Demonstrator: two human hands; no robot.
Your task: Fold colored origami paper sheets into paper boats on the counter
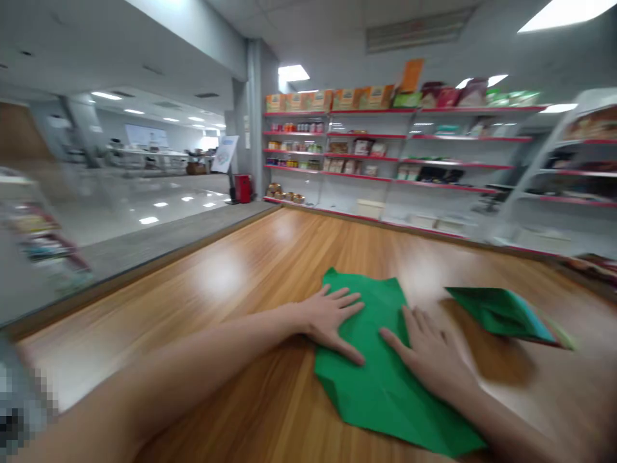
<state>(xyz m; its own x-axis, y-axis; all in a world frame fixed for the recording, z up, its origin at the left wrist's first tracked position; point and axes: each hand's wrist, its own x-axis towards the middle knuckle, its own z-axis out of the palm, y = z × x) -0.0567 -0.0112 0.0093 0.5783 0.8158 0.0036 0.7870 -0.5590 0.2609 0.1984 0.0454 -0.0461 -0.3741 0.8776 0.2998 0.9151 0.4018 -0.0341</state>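
Observation:
A creased sheet of green paper (pixel 371 379) lies on the wooden tabletop (pixel 231 302), with some corners and edges lifting. Flat on its left side rests my left hand (pixel 330 318), fingers spread and thumb pointing toward the sheet's middle. My right hand (pixel 429 350) lies on the right part of the sheet, its fingers stretched out and thumb apart. Neither hand grips anything. To the right of my right hand is a stack of coloured paper (pixel 506 312) with a dark green sheet on top; its right end is blurred.
Beyond the table's far edge stand shelves (pixel 357 135) with boxes, jars and packets. A red bin (pixel 243 188) and a sign stand (pixel 225 154) are on the floor at the back left. Another rack (pixel 573 173) is at the right.

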